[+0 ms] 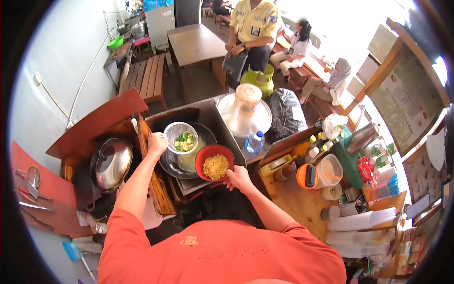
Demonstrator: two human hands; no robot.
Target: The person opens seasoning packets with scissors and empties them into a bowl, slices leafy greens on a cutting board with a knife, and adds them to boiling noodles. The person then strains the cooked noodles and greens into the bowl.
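My left hand point(157, 143) is closed on the near-left side of a pale round strainer point(178, 125), tilted toward me. Leafy greens and bits of yellowish food point(184, 141) lie inside it. Beneath it sits a dark wok point(169, 163) with cloudy liquid, on the stove. In my right hand point(238, 179) is a red bowl point(202, 154), gripped at its right rim. Yellow noodles point(215, 167) fill the bowl, which hangs over the wok's right edge. The strainer and the bowl are close beside each other.
A lidded pan point(112, 164) stands left, behind a wooden divider point(158, 189). Beyond the stove are a large metal lid point(231, 113) with a tub on it, a water bottle point(254, 143) and a green gas cylinder point(259, 80). Bottles and containers crowd the right counter point(298, 201). A person stands opposite.
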